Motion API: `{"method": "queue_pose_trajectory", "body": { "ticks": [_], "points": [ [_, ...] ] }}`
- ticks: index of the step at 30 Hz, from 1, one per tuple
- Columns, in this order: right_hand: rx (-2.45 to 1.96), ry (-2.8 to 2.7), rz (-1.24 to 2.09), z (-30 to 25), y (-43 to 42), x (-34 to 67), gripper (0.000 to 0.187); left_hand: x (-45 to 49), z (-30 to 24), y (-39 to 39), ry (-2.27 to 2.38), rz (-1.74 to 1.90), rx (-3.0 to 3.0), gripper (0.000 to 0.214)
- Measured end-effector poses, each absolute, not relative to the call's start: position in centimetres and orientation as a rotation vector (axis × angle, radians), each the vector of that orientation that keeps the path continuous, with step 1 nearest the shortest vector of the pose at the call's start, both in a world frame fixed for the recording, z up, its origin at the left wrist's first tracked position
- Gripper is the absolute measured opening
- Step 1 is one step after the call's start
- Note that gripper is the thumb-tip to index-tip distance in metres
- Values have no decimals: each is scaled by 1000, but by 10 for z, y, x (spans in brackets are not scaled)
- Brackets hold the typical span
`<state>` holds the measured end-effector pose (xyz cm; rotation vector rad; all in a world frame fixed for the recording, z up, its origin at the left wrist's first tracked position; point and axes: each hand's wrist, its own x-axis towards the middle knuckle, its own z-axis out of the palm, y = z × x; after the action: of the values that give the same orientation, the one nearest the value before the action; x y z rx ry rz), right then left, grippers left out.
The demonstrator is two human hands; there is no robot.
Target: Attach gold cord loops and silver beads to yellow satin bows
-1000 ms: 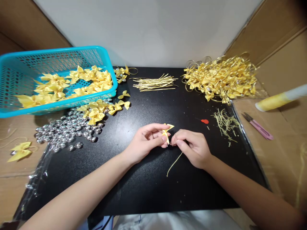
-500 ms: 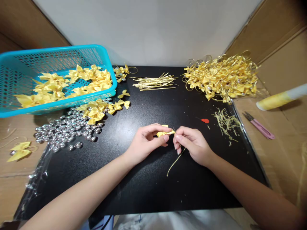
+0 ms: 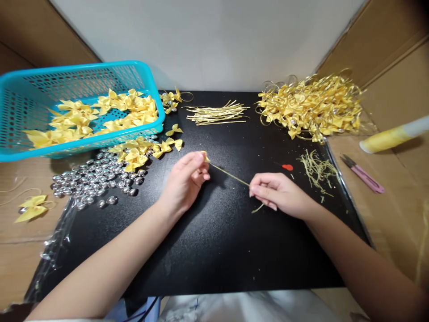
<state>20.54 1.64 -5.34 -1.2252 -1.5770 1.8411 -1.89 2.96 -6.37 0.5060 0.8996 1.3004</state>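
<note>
My left hand is closed in a pinch on a small yellow ribbon bow, of which only a tip shows at the fingertips. A thin gold cord runs taut from that bow to my right hand, which pinches the cord; its loose end pokes out below the fingers. Both hands hover over the middle of the black mat.
A turquoise basket of yellow bows sits at the left, with loose bows and silver beads beside it. Cut gold cords lie at the back, a heap of finished bows at back right, pink snips and a yellow spool on the right.
The hands, close together at the bow before, have moved apart: the left went up and left with the bow, and the cord now stretches taut between them.
</note>
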Motion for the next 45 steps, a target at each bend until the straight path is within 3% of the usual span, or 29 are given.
{"method": "queue_pose_trajectory", "body": {
  "ticks": [4,11,13,15,16,21,25,36,45],
  "points": [
    [-1352,-1769,1775,-43,30,233,28,-29,-60,39,943,1404,410,33],
    [-1477,-2107,1578,-38,38,275,29,-28,-61,37,1026,1439,568,29],
    [-1597,-2006,1113,-35,37,273,23,-27,-61,34,1045,1462,678,26],
    [-1609,-1658,436,-32,32,257,11,-24,-63,28,1046,1454,815,24],
    [-1518,-1548,278,-33,28,244,9,-22,-64,25,1038,1429,885,22],
    [-1014,-1493,1126,-60,11,168,18,-8,-69,8,987,1176,1048,11],
    [-955,-1283,1404,-82,11,149,25,-5,-73,4,1014,1104,998,10],
    [-1052,-1179,1297,-84,13,166,16,-12,-83,7,1013,1083,816,22],
    [-969,-1781,1019,-80,7,174,6,-15,-77,8,882,956,816,23]
  ]
}}
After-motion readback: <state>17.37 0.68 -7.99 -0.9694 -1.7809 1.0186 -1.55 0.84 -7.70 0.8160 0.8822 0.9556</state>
